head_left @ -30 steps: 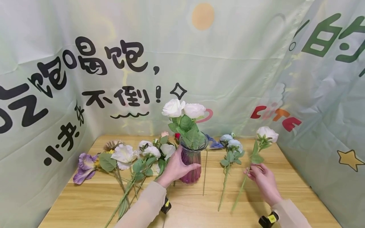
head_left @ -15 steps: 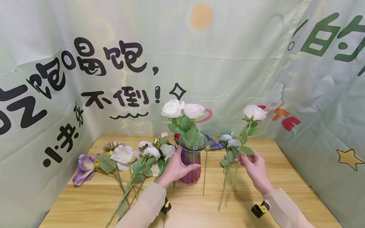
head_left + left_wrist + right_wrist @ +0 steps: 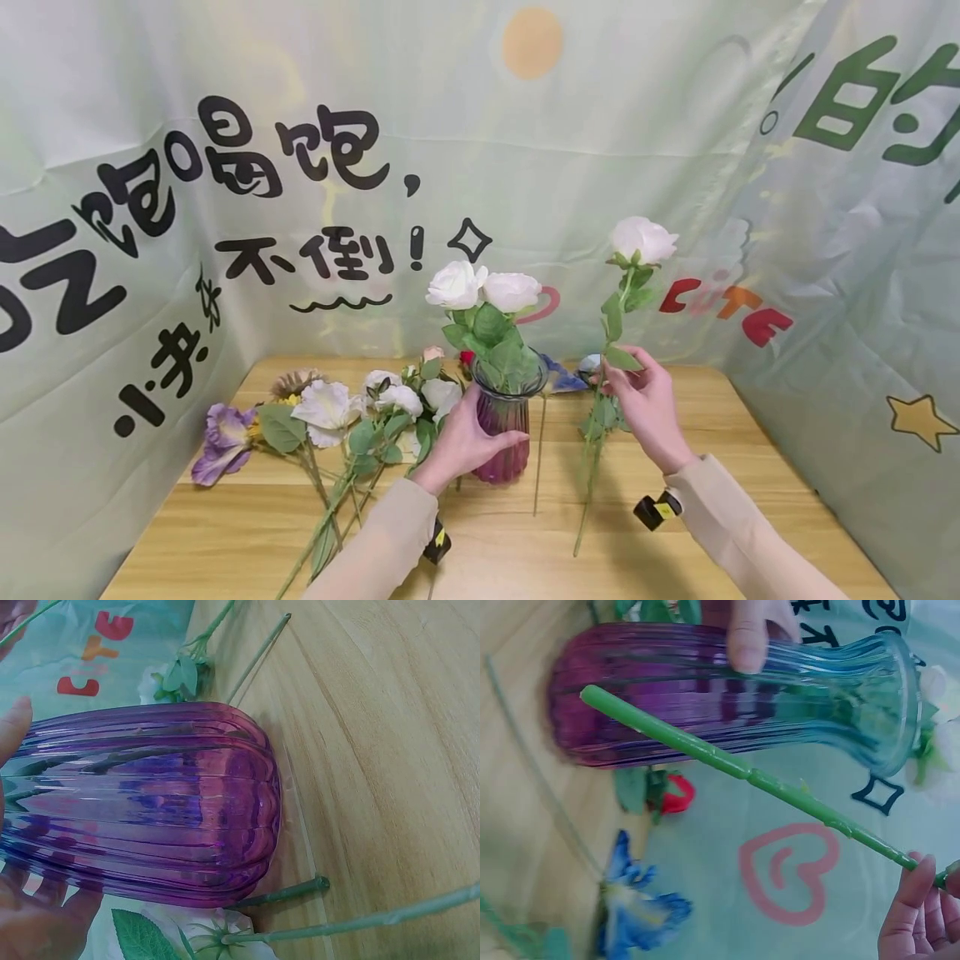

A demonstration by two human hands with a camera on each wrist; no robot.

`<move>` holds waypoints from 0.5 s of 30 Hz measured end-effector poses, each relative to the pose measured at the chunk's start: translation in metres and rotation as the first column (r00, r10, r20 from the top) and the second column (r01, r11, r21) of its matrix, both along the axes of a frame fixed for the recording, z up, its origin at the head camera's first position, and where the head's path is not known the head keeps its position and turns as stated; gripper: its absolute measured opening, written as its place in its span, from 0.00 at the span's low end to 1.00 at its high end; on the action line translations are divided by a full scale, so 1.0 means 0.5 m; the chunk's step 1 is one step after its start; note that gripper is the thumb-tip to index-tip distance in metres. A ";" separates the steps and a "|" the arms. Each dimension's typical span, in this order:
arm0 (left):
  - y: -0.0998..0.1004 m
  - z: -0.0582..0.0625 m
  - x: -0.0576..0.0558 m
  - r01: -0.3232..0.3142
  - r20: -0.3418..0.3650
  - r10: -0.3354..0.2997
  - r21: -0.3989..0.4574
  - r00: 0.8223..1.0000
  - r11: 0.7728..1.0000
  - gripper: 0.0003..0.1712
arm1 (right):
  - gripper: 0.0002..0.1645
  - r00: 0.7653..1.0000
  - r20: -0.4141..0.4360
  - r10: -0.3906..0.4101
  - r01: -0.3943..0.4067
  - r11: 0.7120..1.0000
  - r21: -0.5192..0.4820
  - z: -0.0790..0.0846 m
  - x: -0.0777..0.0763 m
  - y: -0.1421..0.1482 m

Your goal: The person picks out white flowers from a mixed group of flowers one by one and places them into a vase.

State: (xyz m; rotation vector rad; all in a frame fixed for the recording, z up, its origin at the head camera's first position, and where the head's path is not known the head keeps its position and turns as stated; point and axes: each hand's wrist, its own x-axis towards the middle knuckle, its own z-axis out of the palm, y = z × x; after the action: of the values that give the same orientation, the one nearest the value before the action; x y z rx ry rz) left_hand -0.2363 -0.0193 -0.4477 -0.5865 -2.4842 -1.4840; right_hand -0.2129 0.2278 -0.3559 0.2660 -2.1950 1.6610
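Note:
A ribbed glass vase (image 3: 501,417), purple below and bluish at its flared rim, stands upright on the table. My left hand (image 3: 468,442) grips its side, thumb across the front; the left wrist view has fingers at both sides of the glass (image 3: 150,795). Two white roses (image 3: 512,292) with green leaves rise out of the vase. To the right of it, my right hand (image 3: 647,404) pinches the stem of another white rose (image 3: 643,240), bloom up. In the right wrist view that rose's green stem (image 3: 727,761) slants across the vase, its cut end overlapping the purple part.
Left of the vase lies a pile of artificial flowers, with a purple bloom (image 3: 225,446) and a white bloom (image 3: 327,412). A blue flower (image 3: 649,907) and a red flower (image 3: 676,793) lie behind the vase. Light blue blooms (image 3: 591,364) lie partly behind my right hand. A printed cloth (image 3: 600,100) encloses the wooden table.
My right hand has lifted the white rose and carried it leftward, closer to the vase and over the light blue flowers. The left hand and the vase have stayed put.

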 end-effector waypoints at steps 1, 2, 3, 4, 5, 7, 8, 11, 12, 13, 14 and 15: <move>0.000 0.000 0.000 0.000 0.000 0.000 0.000 1.000 1.000 0.53 | 0.19 1.000 -0.011 0.000 0.000 1.000 0.008 0.007 -0.001 -0.005; 0.000 0.000 0.001 0.002 0.000 -0.002 0.001 1.000 1.000 0.53 | 0.19 1.000 -0.021 -0.001 0.002 1.000 0.016 0.014 -0.002 -0.010; 0.000 0.000 0.001 0.003 0.000 -0.003 -0.001 1.000 1.000 0.53 | 0.18 1.000 -0.031 -0.003 0.004 1.000 0.021 0.021 -0.004 -0.015; 0.001 0.000 0.000 0.004 0.000 -0.004 -0.001 1.000 1.000 0.53 | 0.17 0.999 -0.043 -0.007 0.008 1.000 0.027 0.028 -0.005 -0.020; 0.001 0.000 0.000 0.006 0.000 -0.006 -0.001 1.000 1.000 0.54 | 0.17 0.998 -0.056 -0.009 0.010 1.000 0.026 0.035 -0.007 -0.025; 0.000 -0.001 0.000 0.010 -0.002 -0.010 0.002 1.000 1.000 0.54 | 0.16 0.997 -0.081 -0.009 0.010 1.000 0.016 0.049 -0.011 -0.036; 0.000 -0.001 0.000 0.013 -0.004 -0.013 0.005 1.000 1.000 0.54 | 0.15 0.996 -0.094 -0.009 0.009 1.000 0.007 0.055 -0.014 -0.041; 0.000 -0.001 0.000 0.015 -0.012 -0.015 0.009 1.000 1.000 0.53 | 0.14 0.991 -0.137 -0.003 0.001 1.000 -0.016 0.074 -0.020 -0.055; -0.001 -0.001 0.000 0.015 -0.015 -0.015 0.011 1.000 1.000 0.53 | 0.13 0.988 -0.152 -0.001 -0.003 1.000 -0.022 0.080 -0.022 -0.059; 0.000 -0.001 0.000 0.013 -0.019 -0.013 0.012 1.000 1.000 0.53 | 0.13 0.986 -0.169 -0.001 -0.004 1.000 -0.028 0.087 -0.024 -0.063; 0.000 0.000 0.000 0.012 -0.022 -0.011 0.012 1.000 1.000 0.52 | 0.12 0.982 -0.187 -0.002 -0.005 0.999 -0.035 0.093 -0.026 -0.067; 0.000 0.000 0.001 0.010 -0.023 -0.010 0.012 1.000 1.000 0.52 | 0.12 0.979 -0.203 -0.001 -0.009 0.999 -0.051 0.100 -0.027 -0.070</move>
State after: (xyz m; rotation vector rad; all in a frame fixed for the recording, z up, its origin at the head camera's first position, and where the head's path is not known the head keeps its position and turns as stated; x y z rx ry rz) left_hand -0.2360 -0.0192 -0.4479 -0.6107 -2.4577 -1.4861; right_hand -0.2265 0.1928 -0.3056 0.4074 -2.0003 1.6128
